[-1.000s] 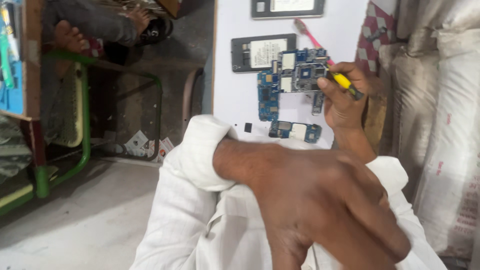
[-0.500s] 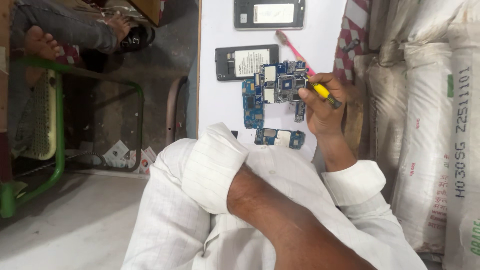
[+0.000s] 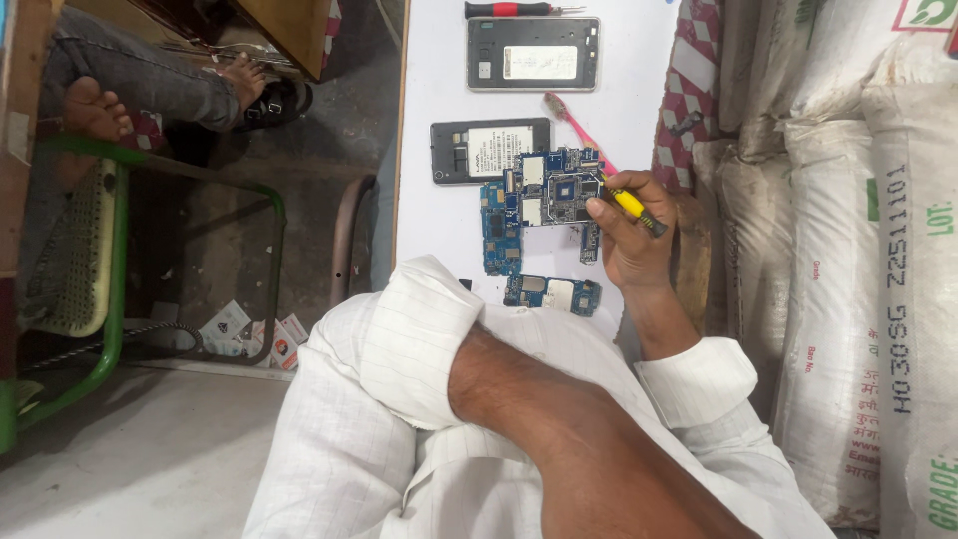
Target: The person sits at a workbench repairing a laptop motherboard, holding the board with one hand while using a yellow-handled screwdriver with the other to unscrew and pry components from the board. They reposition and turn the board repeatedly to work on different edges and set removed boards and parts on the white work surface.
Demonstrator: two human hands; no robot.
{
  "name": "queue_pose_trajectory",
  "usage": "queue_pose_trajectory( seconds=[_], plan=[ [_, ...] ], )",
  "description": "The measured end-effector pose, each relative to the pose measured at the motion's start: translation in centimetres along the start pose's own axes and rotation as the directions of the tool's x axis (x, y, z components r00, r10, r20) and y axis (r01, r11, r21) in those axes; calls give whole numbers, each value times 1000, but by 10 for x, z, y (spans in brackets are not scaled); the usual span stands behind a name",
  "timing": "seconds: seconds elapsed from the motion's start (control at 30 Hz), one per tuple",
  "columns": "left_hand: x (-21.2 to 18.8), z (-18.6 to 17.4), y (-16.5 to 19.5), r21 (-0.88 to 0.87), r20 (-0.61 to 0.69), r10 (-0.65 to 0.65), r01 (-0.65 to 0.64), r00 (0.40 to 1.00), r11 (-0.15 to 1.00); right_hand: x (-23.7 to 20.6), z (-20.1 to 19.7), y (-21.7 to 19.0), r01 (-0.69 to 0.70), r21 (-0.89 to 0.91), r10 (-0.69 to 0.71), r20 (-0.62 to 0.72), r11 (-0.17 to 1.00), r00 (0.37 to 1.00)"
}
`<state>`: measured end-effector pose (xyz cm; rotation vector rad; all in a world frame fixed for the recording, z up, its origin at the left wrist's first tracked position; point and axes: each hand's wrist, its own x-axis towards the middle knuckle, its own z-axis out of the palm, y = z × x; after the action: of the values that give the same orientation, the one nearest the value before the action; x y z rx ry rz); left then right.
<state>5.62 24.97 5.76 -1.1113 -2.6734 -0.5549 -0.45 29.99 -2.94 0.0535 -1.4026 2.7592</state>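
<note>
My right hand (image 3: 634, 250) grips a yellow-handled tool (image 3: 631, 206), whose tip rests on a blue phone circuit board (image 3: 549, 190) on the white table (image 3: 439, 80). A narrow blue board (image 3: 496, 235) lies just left of it, and a smaller board (image 3: 551, 293) lies nearer to me. Beyond them are a black phone body (image 3: 489, 150) and an opened phone frame (image 3: 532, 54). My left forearm (image 3: 539, 409), in a rolled white sleeve, crosses the foreground. The left hand is past the bottom edge.
A pink toothbrush (image 3: 571, 117) and a red-and-black screwdriver (image 3: 509, 9) lie farther back on the table. White sacks (image 3: 858, 250) stand stacked on the right. A green-framed chair (image 3: 110, 250) and another person's bare feet (image 3: 95, 105) are on the left.
The view has pulled back and shifted. My left hand, large in the foreground a second ago, has left the frame. My right hand stays at the board with the tool.
</note>
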Motion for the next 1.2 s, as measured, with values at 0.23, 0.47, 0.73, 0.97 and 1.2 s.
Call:
queue_pose_trajectory(
  seconds=[0.23,0.47,0.73,0.97,1.2],
  plan=[
    [-46,-54,-16,-826,-372,701,-561,609,49,2,-3,2,7,-1,-7,10,1000,1000],
    [-31,-82,-24,-811,-418,724,-585,549,-25,3,-4,4,0,5,0,4,1000,1000],
    [-30,-83,-18,-805,-430,745,-590,510,-61,4,-3,4,-12,4,12,-4,1000,1000],
    [-32,-93,-22,-810,-435,758,-579,486,-93,4,-7,6,13,-6,-13,8,1000,1000],
    [-35,-94,-18,-818,-438,766,-561,470,-124,3,-8,6,-1,7,1,7,1000,1000]
  ],
)
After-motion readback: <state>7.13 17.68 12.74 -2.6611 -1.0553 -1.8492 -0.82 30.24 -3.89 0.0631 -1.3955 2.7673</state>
